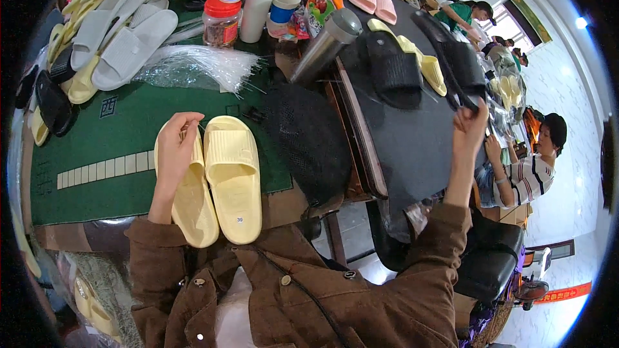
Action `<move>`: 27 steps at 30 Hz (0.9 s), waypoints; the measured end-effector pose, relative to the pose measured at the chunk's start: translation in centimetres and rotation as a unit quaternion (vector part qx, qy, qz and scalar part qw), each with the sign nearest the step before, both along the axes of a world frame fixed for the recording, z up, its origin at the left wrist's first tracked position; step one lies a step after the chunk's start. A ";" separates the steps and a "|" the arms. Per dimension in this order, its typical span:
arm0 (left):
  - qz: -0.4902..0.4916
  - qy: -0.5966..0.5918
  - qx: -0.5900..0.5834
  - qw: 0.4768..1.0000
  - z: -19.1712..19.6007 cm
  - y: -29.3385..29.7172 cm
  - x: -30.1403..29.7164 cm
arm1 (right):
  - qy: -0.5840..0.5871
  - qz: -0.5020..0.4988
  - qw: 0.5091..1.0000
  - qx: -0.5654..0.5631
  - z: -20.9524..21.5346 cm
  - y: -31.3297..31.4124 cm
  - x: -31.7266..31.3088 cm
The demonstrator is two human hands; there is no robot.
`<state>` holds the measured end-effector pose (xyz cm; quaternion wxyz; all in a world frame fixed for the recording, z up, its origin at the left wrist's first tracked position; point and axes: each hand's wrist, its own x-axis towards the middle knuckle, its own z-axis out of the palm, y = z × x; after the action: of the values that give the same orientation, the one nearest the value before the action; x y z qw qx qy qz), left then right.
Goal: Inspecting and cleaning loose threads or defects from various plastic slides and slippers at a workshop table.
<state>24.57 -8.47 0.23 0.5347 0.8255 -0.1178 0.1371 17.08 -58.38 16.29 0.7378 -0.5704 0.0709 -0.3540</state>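
Slippers (233, 183) lie paired close to the body, presumably for easy reach; left hand (175, 149) presses fingertips together over one; right hand (469, 127) meets black sandal (465, 69), grip unclear.

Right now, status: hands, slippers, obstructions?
Left hand partly covering yellow slipper. Right hand at black slipper. Yellow pair side by side; black mesh to its right.

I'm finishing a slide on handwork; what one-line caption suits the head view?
Left hand over yellow slippers, right hand out by a black slipper.
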 end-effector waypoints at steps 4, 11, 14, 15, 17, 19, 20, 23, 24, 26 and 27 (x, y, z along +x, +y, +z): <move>-0.009 0.001 0.000 1.000 0.1 -0.1 0.0 | 0.002 -0.045 0.999 -0.009 0.2 -0.4 -6.8; 0.000 -0.018 0.024 1.000 0.7 -0.3 -0.3 | 0.161 -0.093 0.982 -0.019 -4.1 -1.9 -11.4; -0.003 -0.052 0.049 0.997 1.8 -0.3 -1.3 | 0.279 -0.081 0.953 -0.090 -4.5 -2.8 -12.6; -0.007 -0.077 0.063 0.995 2.0 -0.4 -2.0 | 0.345 -0.106 0.925 -0.117 -4.5 -2.7 -12.8; -0.008 -0.101 0.100 0.990 2.2 -0.6 -3.6 | 0.374 -0.135 0.896 -0.200 -4.9 -3.2 -13.5; -0.020 -0.128 0.191 0.973 1.6 0.1 -4.8 | 0.390 -0.209 0.835 -0.327 -4.9 -3.2 -14.2; -0.021 -0.128 0.192 0.973 1.6 0.1 -5.6 | 0.391 -0.210 0.835 -0.326 -4.8 -3.1 -14.4; -0.024 -0.108 0.265 0.958 1.4 0.4 -7.8 | 0.361 -0.296 0.705 -0.535 -4.5 -2.7 -14.3; -0.022 -0.107 0.266 0.958 1.4 0.4 -8.4 | 0.359 -0.294 0.706 -0.535 -4.3 -2.4 -13.9; 0.001 -0.111 0.282 0.953 1.7 0.0 -9.6 | 0.265 -0.306 0.742 -0.534 -3.7 -1.5 -13.1; -0.003 -0.105 0.287 0.952 1.8 0.3 -10.3 | 0.267 -0.293 0.745 -0.537 -3.4 -0.9 -12.5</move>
<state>14.26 -8.22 2.02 0.2604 0.9246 -0.2098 0.1822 4.55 -59.29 12.90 0.1211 -0.8945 0.2266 -0.3660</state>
